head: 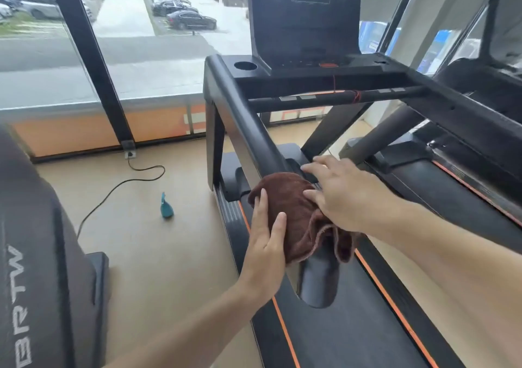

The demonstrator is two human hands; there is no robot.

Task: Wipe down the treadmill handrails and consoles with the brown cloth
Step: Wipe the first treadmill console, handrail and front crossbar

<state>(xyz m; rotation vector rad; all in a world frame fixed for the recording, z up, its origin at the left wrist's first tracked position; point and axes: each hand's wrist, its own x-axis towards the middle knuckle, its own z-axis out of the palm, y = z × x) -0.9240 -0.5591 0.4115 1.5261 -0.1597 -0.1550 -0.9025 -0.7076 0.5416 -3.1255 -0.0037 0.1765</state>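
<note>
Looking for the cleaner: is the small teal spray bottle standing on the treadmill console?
No, the small teal spray bottle sits on the tan floor, left of the black treadmill's handrail, near a black power cord.

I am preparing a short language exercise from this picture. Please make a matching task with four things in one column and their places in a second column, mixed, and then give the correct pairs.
Things:
1. brown cloth
2. spray bottle
3. cup holder
4. power cable

Places:
A. lying on the floor, running from the wall socket
B. draped over the left handrail, between the left hand and the right hand
C. in the console top, left of the screen
D. standing on the floor, left of the treadmill

Pairs: 1-B, 2-D, 3-C, 4-A
</note>
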